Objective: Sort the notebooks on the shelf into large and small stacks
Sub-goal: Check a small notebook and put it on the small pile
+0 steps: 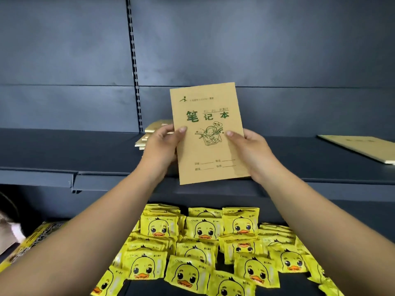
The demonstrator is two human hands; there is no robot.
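Both hands, left and right, pinch the notebook upright; misjudging its size could send it to the wrong stack at nine o'clock.

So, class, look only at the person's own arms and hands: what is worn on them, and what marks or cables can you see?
Both forearms are bare as far as the picture shows: no sleeves, gloves or watch. The left hand and right hand carry no rings or bands that I can see. The thumbnails are short and unpainted. No cables or markings appear.
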